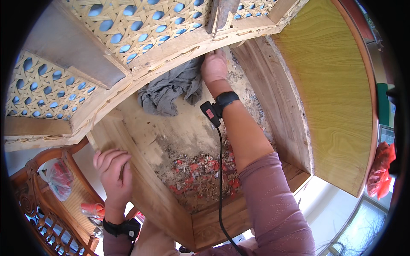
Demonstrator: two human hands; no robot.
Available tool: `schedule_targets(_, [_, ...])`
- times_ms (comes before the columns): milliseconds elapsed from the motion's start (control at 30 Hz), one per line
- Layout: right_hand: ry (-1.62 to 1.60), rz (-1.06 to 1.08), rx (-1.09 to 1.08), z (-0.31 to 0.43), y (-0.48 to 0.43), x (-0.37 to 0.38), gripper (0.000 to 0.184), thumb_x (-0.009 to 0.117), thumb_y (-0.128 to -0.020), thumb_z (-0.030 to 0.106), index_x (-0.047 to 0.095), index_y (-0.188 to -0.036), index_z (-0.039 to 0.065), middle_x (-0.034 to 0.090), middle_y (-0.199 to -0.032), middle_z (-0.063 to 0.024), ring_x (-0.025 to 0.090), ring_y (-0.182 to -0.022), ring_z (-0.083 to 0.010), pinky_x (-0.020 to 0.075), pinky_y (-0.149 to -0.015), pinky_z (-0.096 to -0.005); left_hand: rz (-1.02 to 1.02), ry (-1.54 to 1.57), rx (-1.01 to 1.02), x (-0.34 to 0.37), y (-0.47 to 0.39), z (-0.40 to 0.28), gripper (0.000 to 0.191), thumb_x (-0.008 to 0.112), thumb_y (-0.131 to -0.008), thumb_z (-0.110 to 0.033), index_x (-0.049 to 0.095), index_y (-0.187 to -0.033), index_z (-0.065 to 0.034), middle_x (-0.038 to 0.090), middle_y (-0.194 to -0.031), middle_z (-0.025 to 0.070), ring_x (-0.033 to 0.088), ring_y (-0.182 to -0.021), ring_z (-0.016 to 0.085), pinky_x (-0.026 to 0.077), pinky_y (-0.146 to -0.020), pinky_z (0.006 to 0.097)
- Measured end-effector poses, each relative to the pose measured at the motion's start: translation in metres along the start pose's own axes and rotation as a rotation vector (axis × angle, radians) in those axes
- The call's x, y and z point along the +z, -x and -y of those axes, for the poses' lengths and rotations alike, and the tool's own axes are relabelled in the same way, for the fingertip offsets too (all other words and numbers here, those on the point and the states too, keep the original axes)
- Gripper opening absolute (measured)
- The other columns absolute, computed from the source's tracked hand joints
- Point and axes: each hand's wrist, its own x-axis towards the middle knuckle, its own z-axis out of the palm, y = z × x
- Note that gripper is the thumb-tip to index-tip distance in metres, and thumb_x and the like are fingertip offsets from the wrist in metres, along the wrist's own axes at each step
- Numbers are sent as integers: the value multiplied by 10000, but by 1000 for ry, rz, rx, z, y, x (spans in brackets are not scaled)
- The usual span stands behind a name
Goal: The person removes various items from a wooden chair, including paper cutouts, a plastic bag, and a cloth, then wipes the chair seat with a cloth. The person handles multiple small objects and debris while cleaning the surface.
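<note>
My right hand (215, 65) reaches deep into an open wooden box, near the far edge beside a crumpled grey cloth (174, 86); its fingertips are partly hidden under a wooden frame, so what they touch cannot be told. My left hand (113, 172) rests with bent fingers at the top edge of the left wooden side board (144, 179). Shredded debris with red scraps (205, 169) lies on the box's floor near me, and finer bits run along the right side. Each wrist wears a black strap with a small device; a black cable hangs from the right one.
A wooden frame with woven cane panels (141, 24) leans over the box's far side. A yellow wood-grain board (330, 89) stands at right, with a red plastic bag (380, 169) beyond. At lower left is a wooden chair (35, 179) holding plastic bags.
</note>
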Motion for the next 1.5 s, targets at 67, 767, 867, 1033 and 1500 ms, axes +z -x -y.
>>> schedule_targets(67, [1,-24,-129,-1,-15,16,363,471,-891,176,596,-1206,46,576,-1242,-143,511,-1157,-334,408,-1006,-397,7,4,-7,-1,0,0,150,612,-752,-28,654,-888,-74,647,-940,63,582,-992,270,290,-1045,468])
schedule_targets(767, [151,298,63,10,-17,-16,724,334,-973,500,321,-1450,-45,253,-1534,-242,201,-1435,-379,171,-1140,-524,10,2,-11,-2,0,-2,194,618,-717,-41,654,-905,-70,645,-956,70,577,-1002,277,296,-1041,471])
schedule_targets(867, [177,280,-56,15,-19,-4,692,352,-964,507,365,-1449,14,276,-1538,-197,212,-1430,-374,194,-1123,-565,20,11,-12,-1,-1,-2,192,618,-719,-43,654,-906,-68,644,-958,71,576,-1006,276,295,-1043,470])
schedule_targets(1033, [90,149,-93,-8,-35,15,607,374,-948,482,411,-1448,139,318,-1533,-131,262,-1411,-345,195,-1114,-579,29,-20,-18,-2,-1,-1,188,617,-724,-45,655,-907,-67,645,-952,73,578,-1000,276,295,-1043,470])
schedule_targets(1500, [374,251,8,-63,56,-61,253,518,-891,194,584,-1107,80,638,-1114,-111,568,-1137,-280,430,-948,-459,-72,61,21,-2,1,0,191,604,-712,-12,650,-892,-58,643,-924,74,585,-961,279,326,-1017,479])
